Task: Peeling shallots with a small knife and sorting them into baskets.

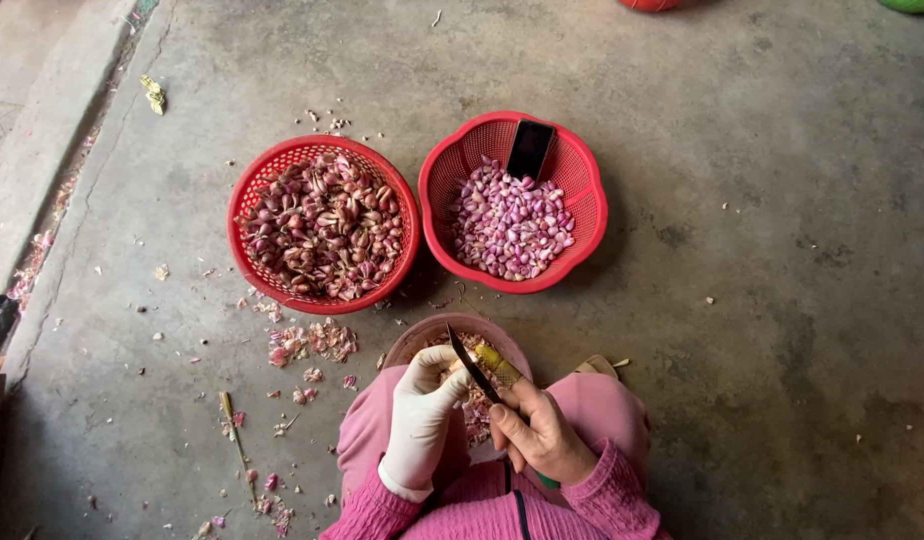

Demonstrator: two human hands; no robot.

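Pink sleeves frame both hands low in view at 6 o'clock. On the left, the white-gloved left hand (422, 415) pinches a small clove, its grip narrow around it, over a pink bowl (422, 335) of peelings on the lap. Just right of it, the bare right hand (537, 432) closes its grip on a knife (474, 364), blade pointing to 11 o'clock. On the concrete floor at 12 o'clock sit two red baskets: unpeeled shallots (322, 225) left, peeled shallots (510, 222) right with a dark phone (530, 150).
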